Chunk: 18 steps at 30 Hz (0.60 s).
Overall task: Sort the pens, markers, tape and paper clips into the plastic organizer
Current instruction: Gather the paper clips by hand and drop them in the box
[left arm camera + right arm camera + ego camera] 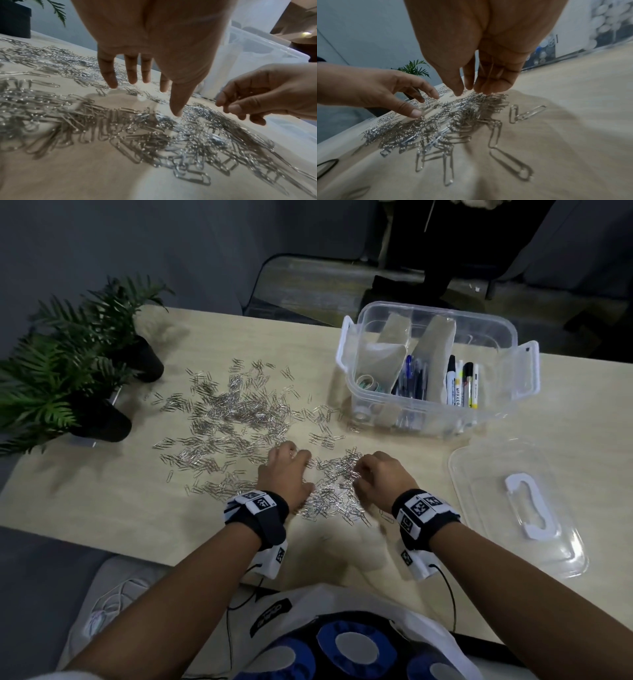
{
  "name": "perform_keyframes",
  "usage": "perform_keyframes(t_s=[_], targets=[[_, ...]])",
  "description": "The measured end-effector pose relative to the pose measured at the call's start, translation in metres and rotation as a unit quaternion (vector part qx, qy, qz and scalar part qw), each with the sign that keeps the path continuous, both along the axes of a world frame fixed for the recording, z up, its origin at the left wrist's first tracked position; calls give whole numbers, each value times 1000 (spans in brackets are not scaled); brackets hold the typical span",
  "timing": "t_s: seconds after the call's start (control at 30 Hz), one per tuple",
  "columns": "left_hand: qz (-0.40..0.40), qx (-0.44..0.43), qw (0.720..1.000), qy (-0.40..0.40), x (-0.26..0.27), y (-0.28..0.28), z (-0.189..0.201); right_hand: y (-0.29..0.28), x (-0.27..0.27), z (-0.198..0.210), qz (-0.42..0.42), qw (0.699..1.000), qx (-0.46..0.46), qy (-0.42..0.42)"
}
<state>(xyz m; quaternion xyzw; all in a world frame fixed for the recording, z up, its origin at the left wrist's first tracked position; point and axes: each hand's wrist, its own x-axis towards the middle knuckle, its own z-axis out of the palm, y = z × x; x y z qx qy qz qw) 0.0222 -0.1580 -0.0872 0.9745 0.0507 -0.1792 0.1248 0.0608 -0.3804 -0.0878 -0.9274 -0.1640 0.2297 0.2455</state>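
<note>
Fingers (109,75) of left hand (286,470) spread, tips down on paper clips (337,474); right hand (380,475) fingers (494,83) bunched, pinching clips. Heap on tabletop (102,501) directly between both hands, more scattered far left. Plastic organizer (435,371) far right, nearer right hand; clips pointing every way, no shared long axis.

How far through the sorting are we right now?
Done: blue pens, black and white markers and tape rolls already sit in separate sections of the clear plastic organizer. In hand: the left hand and right hand are down on the near heap of silver paper clips, fingers at the clips. Left: nearly all clips lie spread across the light wooden table; the clear lid lies off beside it.
</note>
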Motion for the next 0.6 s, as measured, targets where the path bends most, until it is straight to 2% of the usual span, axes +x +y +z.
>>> perform_keyframes(t_s=[0.07, 0.17, 0.27, 0.43, 0.6], targets=[[49, 17, 999, 3, 2, 7, 0, -9, -4, 0, -27, 999, -41, -13], [121, 23, 992, 31, -1, 26, -7, -21, -11, 0, -70, 991, -114, 14], [139, 20, 988, 69, -8, 38, -17, -19, -17, 2, -67, 984, -151, 59], [91, -22, 995, 44, -15, 32, -23, 7, -19, 1, -35, 992, -109, 49], [91, -48, 995, -10, -7, 53, -13, 29, -14, 3, -33, 999, -27, 31]])
